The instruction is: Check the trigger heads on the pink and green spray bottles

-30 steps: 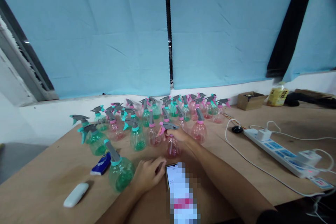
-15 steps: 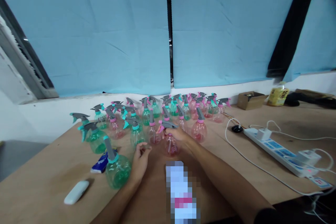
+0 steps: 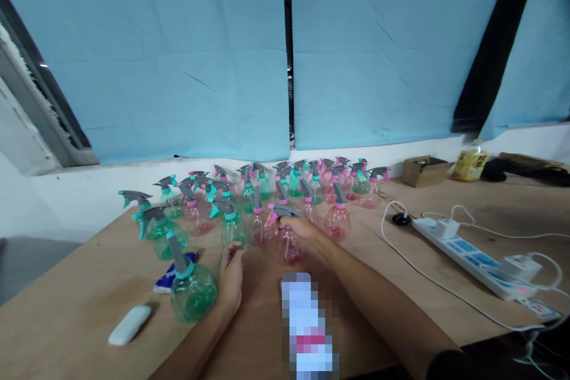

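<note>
My right hand (image 3: 297, 227) is closed around the neck of a pink spray bottle (image 3: 289, 249) with a grey and pink trigger head, which stands on the table. To its left my left hand (image 3: 231, 270) holds nothing, its fingers loosely curled and apart. The back of that hand and its wrist are against a green spray bottle (image 3: 195, 294), which leans slightly to the left. Just behind the left fingertips stands another green spray bottle (image 3: 233, 230). Beside the right hand is a second pink spray bottle (image 3: 337, 224).
Several pink and green spray bottles crowd the back of the wooden table (image 3: 102, 273). A blue packet (image 3: 167, 278) and a white case (image 3: 129, 325) lie at left. On the right are a power strip (image 3: 472, 258) with cables, a cardboard box (image 3: 425, 172) and a yellow-labelled bottle (image 3: 469, 161).
My left hand has moved slightly left, and the green spray bottle against it has shifted left and tilted more. My right hand stays on the pink spray bottle.
</note>
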A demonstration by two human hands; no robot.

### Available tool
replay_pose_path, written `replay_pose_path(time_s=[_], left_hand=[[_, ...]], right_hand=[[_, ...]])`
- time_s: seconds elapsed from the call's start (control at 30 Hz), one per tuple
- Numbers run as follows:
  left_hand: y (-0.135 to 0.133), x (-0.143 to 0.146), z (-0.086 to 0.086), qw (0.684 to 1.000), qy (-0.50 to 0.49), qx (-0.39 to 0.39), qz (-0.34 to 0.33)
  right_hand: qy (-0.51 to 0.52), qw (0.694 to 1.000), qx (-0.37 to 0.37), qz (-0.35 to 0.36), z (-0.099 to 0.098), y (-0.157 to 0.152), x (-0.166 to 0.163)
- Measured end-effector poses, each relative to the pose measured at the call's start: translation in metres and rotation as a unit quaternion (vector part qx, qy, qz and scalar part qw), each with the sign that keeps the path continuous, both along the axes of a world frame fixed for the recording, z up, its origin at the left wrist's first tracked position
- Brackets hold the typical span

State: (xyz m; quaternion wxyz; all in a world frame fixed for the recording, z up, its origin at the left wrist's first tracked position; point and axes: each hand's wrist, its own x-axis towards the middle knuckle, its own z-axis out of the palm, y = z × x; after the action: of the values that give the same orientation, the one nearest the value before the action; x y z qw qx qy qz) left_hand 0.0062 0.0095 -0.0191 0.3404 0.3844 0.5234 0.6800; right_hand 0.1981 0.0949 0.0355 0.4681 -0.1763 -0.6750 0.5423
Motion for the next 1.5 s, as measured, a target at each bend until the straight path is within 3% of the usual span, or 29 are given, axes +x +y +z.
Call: replay_pose_path(time_s=[0.13, 0.23, 0.5, 0.87, 1.0, 1.1, 1.23, 1.4, 1.5], left_hand=[[-0.006, 0.007, 0.003, 0.994, 0.005, -0.032, -0.103], [-0.009, 0.008, 0.003, 0.99, 0.017, -0.045, -0.132], [-0.004, 0.005, 0.0, 0.989, 0.004, -0.053, -0.139], [-0.005, 0.005, -0.003, 0.987, 0.033, -0.059, -0.145], [-0.009, 0.007, 0.005, 0.987, 0.041, -0.013, -0.157], [-0.019, 0.008, 0.014, 0.979, 0.098, 0.047, -0.174], [-0.036, 0.009, 0.023, 0.943, 0.248, 0.08, -0.208], [-0.045, 0.011, 0.021, 0.906, 0.347, 0.101, -0.221], [-0.048, 0.013, 0.019, 0.881, 0.395, 0.105, -0.239]], right_hand=[[0.028, 0.999, -0.022, -0.025, -0.008, 0.001, -0.003], [0.035, 0.998, -0.024, -0.038, -0.012, 0.002, -0.004], [-0.004, 1.0, -0.009, -0.016, -0.008, 0.003, 0.0], [0.027, 0.997, -0.04, -0.054, -0.014, 0.004, -0.007], [0.019, 0.996, -0.047, -0.076, -0.018, -0.001, -0.007], [0.04, 0.994, -0.014, -0.104, -0.02, -0.008, -0.009], [0.05, 0.99, 0.057, -0.121, -0.018, -0.018, -0.014], [-0.009, 0.964, 0.178, -0.197, -0.003, -0.032, -0.029], [-0.034, 0.955, 0.226, -0.187, 0.01, -0.037, -0.04]])
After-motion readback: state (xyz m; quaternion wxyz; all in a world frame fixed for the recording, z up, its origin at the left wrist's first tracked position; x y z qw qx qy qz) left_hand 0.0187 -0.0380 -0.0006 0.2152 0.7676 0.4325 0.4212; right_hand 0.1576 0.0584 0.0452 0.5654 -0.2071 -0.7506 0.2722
